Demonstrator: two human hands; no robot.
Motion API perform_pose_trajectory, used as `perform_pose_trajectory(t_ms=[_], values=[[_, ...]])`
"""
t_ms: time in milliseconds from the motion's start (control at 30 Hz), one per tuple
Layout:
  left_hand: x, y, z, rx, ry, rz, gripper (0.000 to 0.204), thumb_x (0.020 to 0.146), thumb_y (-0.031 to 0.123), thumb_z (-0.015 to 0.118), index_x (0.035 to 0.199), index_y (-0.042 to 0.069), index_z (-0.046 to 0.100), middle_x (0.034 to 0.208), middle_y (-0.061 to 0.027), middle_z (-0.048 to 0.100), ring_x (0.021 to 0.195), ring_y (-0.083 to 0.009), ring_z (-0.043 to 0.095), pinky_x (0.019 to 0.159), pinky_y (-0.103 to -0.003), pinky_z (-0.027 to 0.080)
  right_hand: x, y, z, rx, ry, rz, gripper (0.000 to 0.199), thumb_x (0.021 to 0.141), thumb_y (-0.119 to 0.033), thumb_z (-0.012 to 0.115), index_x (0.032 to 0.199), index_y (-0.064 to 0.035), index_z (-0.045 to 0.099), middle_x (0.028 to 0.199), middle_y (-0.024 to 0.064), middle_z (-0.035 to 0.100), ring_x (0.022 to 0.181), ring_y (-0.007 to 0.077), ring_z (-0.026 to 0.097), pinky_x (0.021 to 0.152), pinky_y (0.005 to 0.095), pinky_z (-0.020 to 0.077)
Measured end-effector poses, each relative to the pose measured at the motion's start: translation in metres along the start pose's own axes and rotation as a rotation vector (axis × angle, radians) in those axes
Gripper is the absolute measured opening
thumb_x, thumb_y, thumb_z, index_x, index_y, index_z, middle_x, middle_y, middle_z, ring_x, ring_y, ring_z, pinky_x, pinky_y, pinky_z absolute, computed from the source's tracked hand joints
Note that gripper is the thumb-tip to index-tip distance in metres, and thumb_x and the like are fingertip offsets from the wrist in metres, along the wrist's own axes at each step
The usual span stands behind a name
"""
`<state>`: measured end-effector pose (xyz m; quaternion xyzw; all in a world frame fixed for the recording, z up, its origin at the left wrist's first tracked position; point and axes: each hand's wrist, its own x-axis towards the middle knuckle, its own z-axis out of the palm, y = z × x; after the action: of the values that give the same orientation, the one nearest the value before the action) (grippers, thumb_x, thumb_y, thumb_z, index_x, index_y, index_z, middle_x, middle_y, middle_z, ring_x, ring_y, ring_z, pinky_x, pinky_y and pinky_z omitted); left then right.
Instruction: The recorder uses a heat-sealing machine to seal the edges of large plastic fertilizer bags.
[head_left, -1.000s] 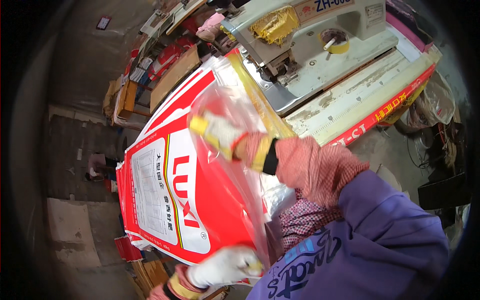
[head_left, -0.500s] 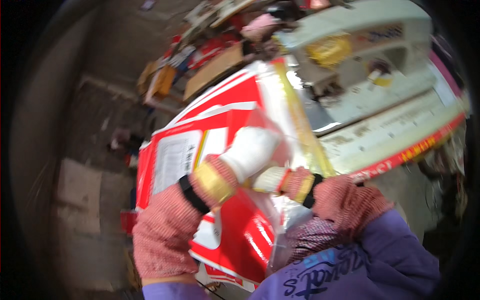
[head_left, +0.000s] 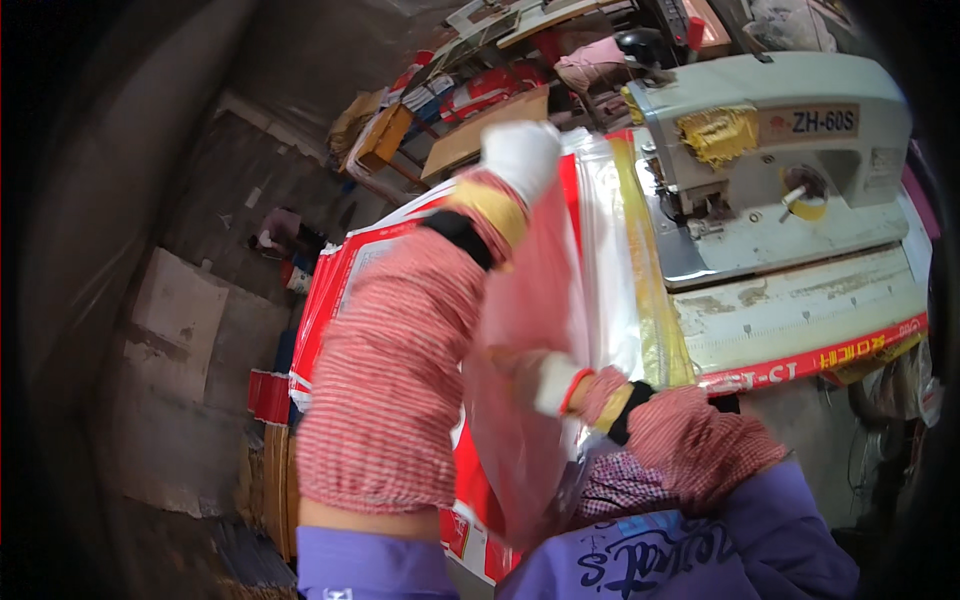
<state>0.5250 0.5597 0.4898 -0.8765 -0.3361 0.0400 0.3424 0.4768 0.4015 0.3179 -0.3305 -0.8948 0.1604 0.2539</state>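
My left hand, in a white glove, is stretched far forward over a stack of red and white printed bags. Its fingers look closed at the top of a clear plastic film, which trails back toward my lap. Lower and nearer my body, my right hand is also gloved in white and sits against the film. Motion smears its fingers. Both forearms wear red checked sleeve covers with black bands and yellow tape. Along the stack's right side runs a yellow strip, beside the sewing machine.
The pale sewing machine stands at the right, its long bed edged with red tape. Behind the stack are a brown board and cluttered tables. A person bends down on the floor at far left, beyond a pale sheet.
My left hand has moved forward and up, away from the right hand, and the film now spans between them. My right hand has barely shifted. The view has tilted slightly.
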Motion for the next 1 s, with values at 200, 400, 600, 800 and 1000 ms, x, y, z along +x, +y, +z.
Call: perform_pose_trajectory(t_ms=[200,400,600,800,1000], values=[[0.048,-0.088,-0.095,0.304,0.155,0.040,0.024,0.085,0.021,0.050,0.094,0.009,0.069,0.095,-0.0171,0.067,0.091,-0.0360,0.064,0.078,-0.045,0.052,-0.068,-0.052,0.017,0.664,-0.167,0.177,0.042,0.085,-0.032,0.056,0.122,-0.0122,0.057,0.113,0.0158,0.062,0.103,0.0277,0.060,0.084,0.0399,0.0491],[0.032,-0.073,-0.116,0.191,0.106,0.055,0.027,0.090,0.024,0.046,0.087,0.003,0.064,0.087,-0.0201,0.064,0.087,-0.0393,0.060,0.075,-0.045,0.046,-0.132,-0.022,-0.013,0.810,-0.012,0.538,0.041,0.083,-0.031,0.059,0.119,-0.0099,0.059,0.111,0.0141,0.063,0.099,0.0249,0.061,0.082,0.0392,0.0492],[0.017,-0.051,-0.122,0.100,0.130,0.010,0.030,0.090,0.027,0.048,0.081,0.001,0.061,0.084,-0.0207,0.062,0.083,-0.0407,0.059,0.071,-0.045,0.044,-0.148,-0.026,-0.050,0.251,0.746,0.911,0.042,0.082,-0.028,0.063,0.118,-0.0069,0.059,0.106,0.0133,0.064,0.093,0.0249,0.063,0.077,0.0390,0.0497],[0.025,-0.041,-0.117,0.237,0.014,-0.008,0.025,0.085,0.026,0.052,0.090,0.007,0.067,0.093,-0.0174,0.066,0.092,-0.0366,0.063,0.079,-0.044,0.050,-0.150,-0.020,-0.085,0.322,0.995,0.862,0.056,0.079,-0.017,0.067,0.129,-0.0018,0.047,0.088,0.0123,0.066,0.080,0.0296,0.064,0.072,0.0395,0.0507],[0.025,-0.033,-0.116,0.187,0.005,-0.011,0.026,0.087,0.026,0.050,0.092,0.007,0.067,0.095,-0.0165,0.067,0.093,-0.0362,0.063,0.080,-0.044,0.050,-0.144,-0.040,-0.089,0.386,0.931,0.772,0.050,0.078,-0.013,0.067,0.125,-0.0019,0.052,0.081,0.0124,0.066,0.072,0.0303,0.063,0.067,0.0371,0.0510]])
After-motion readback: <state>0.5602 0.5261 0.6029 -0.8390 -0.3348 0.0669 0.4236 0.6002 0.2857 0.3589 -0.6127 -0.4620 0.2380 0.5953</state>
